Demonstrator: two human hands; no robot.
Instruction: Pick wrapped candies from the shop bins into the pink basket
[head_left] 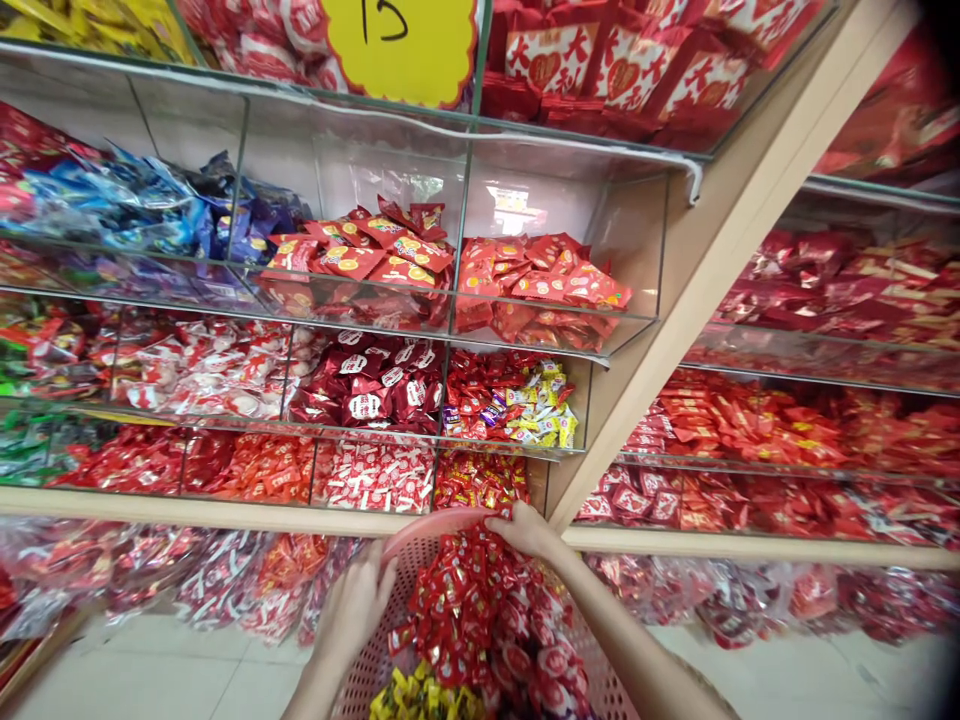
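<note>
- In the head view, your pink perforated plastic basket (401, 572) is at the bottom centre, just in front of the lowest shelf; its near end is cut off by the lower edge.
- Your left hand (358, 600) is closed on the basket's left rim, thumb toward the inside; the other fingers are partly hidden, so you cannot tell how firmly they press.
- Your right hand (527, 530) is clamped on the far rim, right of its middle; its fingertips beyond the rim are out of sight.
- Inside the basket you have small red-wrapped candies (459, 600) heaped in the middle, round red-and-white wrapped sweets (551, 665) to the right, and yellow-and-black wrapped candies (424, 697) running off the bottom edge. The heap hides the basket's floor.
- Just past the far rim, small red-and-gold wrapped candies (480, 480) sit in a clear bin, partly covered by the basket and your right hand.
- Above, a yellow scalloped paper sign (405, 45) is cut off at the top, leaving its black handwriting incomplete.
- Reflections on the clear shelf fronts blur some packets; you cannot read most wrappers.
- A pale wooden post (720, 250) slants up to the right, and a dark patch swallows the upper right corner.
</note>
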